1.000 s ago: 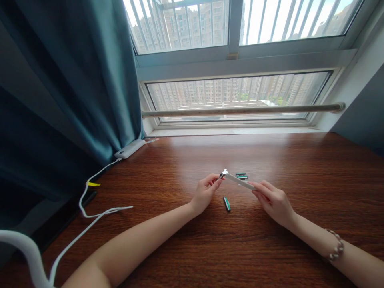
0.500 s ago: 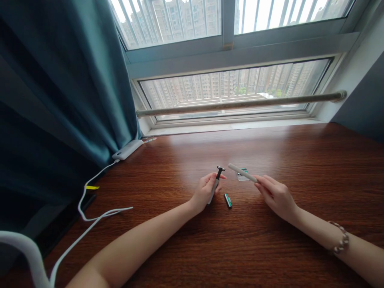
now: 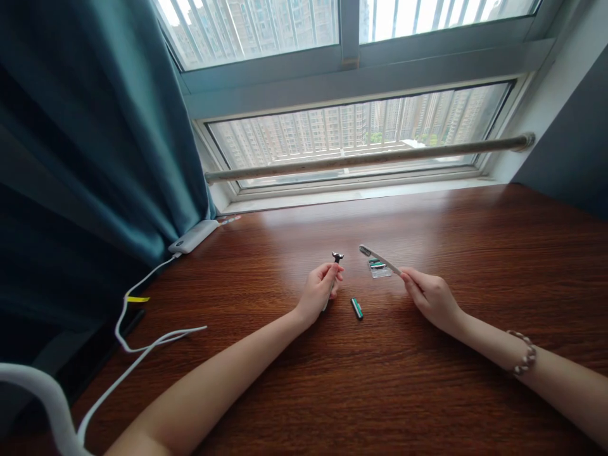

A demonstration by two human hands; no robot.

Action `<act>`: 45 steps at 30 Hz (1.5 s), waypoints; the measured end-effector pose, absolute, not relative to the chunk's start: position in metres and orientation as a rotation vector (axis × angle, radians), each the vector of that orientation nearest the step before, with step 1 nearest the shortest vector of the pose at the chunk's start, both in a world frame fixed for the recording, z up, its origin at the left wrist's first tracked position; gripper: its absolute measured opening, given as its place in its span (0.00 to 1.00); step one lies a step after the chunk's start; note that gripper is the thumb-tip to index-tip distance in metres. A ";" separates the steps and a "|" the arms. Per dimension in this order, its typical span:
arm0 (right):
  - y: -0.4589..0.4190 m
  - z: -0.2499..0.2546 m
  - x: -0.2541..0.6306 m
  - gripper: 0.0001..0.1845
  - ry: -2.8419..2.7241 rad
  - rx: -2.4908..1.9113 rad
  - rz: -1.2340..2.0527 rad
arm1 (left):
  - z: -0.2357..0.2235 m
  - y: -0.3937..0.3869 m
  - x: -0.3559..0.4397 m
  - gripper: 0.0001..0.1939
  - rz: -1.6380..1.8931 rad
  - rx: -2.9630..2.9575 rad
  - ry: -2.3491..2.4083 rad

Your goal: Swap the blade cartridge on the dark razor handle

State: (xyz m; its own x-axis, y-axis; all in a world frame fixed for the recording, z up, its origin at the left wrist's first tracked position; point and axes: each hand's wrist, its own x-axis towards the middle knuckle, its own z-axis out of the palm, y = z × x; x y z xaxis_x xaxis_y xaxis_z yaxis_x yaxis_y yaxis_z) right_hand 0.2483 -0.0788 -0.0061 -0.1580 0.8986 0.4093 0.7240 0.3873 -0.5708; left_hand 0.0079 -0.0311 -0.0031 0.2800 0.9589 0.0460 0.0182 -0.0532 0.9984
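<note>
My left hand point(image 3: 317, 292) is closed round a razor handle point(image 3: 330, 288), its dark forked top pointing up and away, with no blade head on it. Between the thumb and fingers of my right hand point(image 3: 433, 300) is the end of a thin pale toothbrush point(image 3: 386, 261). Dark bristles show at its far end, pointing left. A green and black razor cartridge point(image 3: 356, 308) lies on the table between my hands. Behind the toothbrush, partly covered by it, a clear plastic case point(image 3: 380, 271) holds more green and black cartridges.
The brown wooden table point(image 3: 304, 392) runs up to the window sill. At the left a white power bank point(image 3: 194, 237) lies against the blue curtain point(image 3: 109, 126), with a white cable point(image 3: 142, 348) trailing forward. A metal rail point(image 3: 370, 158) crosses the window.
The toothbrush in my right hand has turned, so that its bristles now show. My left hand has tilted the razor handle, its forked top now facing me more. The view has shifted slightly.
</note>
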 end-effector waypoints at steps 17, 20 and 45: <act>-0.093 0.017 0.224 0.20 -1.571 -1.298 0.867 | 0.011 -0.002 0.009 0.19 0.409 2.360 1.841; -0.096 0.019 0.221 0.18 -1.623 -1.306 0.847 | 0.009 0.000 0.015 0.19 0.354 2.365 1.885; -0.110 0.036 0.145 0.12 -1.636 -1.055 1.158 | 0.058 -0.057 0.016 0.22 0.814 1.543 0.936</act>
